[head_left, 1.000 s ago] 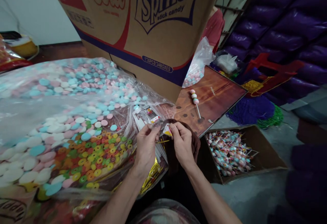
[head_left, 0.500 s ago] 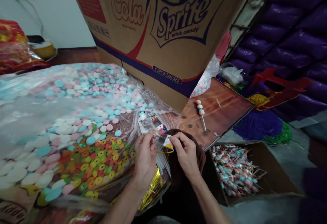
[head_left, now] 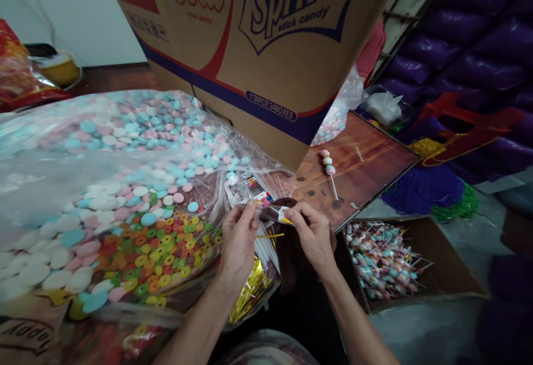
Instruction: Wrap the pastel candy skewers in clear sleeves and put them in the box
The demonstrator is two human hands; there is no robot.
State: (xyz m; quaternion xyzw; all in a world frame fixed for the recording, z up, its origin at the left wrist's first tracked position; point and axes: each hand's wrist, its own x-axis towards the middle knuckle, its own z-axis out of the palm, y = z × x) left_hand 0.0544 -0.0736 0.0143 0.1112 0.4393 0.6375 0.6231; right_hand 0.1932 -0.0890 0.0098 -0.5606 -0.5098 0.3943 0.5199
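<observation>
Between my hands a small clear plastic candy bag with a white, red and yellow printed end is drawn out. My left hand is closed, pinching one end of it between thumb and finger. My right hand pinches the printed end. A gold twist tie sticks out beside my left fingers; whether they hold it I cannot tell. Just beyond lies a stack of printed clear bags. White sticks and gold twist ties lie below my hands.
Marshmallow discs and fruit-coloured rings fill plastic sheeting at left. A large carton stands behind. One marshmallow stick lies on the table. At right, an open box holds wrapped candy sticks.
My hands have moved slightly apart, and the bag between them is stretched out more. The printed end has shifted right with my right hand. The view has tilted down a little.
</observation>
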